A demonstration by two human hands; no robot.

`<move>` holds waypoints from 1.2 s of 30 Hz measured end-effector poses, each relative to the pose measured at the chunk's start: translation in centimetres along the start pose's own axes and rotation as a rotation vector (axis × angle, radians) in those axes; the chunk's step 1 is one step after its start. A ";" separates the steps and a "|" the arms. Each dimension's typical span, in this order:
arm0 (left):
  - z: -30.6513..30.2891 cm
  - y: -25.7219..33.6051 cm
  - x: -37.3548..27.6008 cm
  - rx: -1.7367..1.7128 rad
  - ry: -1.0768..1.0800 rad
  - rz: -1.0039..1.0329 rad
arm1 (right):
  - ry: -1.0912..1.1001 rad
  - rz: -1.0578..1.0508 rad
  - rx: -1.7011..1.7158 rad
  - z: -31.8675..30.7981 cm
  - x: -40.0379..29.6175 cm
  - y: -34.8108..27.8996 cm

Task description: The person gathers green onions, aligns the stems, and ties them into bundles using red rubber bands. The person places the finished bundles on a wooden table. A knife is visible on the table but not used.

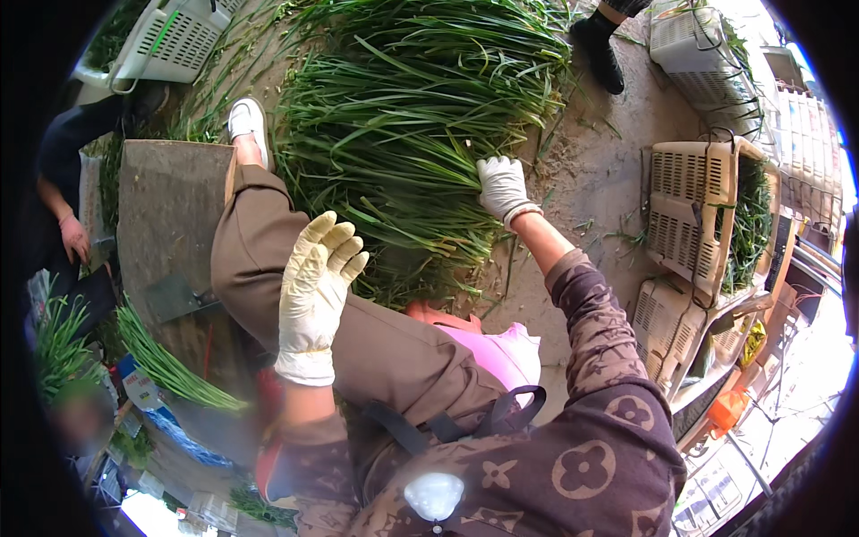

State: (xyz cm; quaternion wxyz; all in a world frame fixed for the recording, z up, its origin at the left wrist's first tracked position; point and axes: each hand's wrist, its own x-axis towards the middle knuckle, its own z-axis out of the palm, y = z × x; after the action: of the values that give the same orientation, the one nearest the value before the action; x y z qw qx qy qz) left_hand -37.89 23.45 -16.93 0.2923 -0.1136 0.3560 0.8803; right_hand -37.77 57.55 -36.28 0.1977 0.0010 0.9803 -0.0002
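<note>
A large heap of long green leaves, likely garlic chives (402,121), lies on the ground before me, the pale stem ends mostly to the right. At its right edge my right hand (502,188), in a white glove, is closed around the stem end of a bunch of chives (446,164). The fingertips are partly hidden. My left hand (315,288) wears a cream rubber glove and is raised over my thigh, fingers apart, with nothing in it. Left of my knee stands a wooden board (174,181) with a dark flat blade (171,295) on it.
A bunch of chives (174,362) rests near the board's lower end. Plastic crates (691,208) holding greens stand at right, and a white crate (178,43) at upper left. Another person's hand (74,236) shows at left; someone's dark boot (597,54) is beyond the heap.
</note>
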 end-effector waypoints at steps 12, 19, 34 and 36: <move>-0.2 -0.3 0.2 0.039 0.053 -0.046 | -0.305 0.054 0.394 -0.8 5.7 8.3; 0.2 -0.4 0.0 0.081 0.084 -0.057 | -0.359 0.272 0.585 2.0 7.2 7.6; 0.4 -1.1 1.0 0.111 0.161 -0.105 | -0.432 0.179 0.805 -2.9 2.7 5.7; 0.4 -3.1 2.9 0.116 0.265 -0.175 | -0.250 0.125 0.624 -6.1 2.1 5.1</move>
State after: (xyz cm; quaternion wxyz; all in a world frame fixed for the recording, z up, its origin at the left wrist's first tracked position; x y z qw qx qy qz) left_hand -38.32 26.76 -19.56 0.3245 -0.2423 0.4303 0.8067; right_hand -42.02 62.61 -31.50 0.3060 0.1213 0.8992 -0.2883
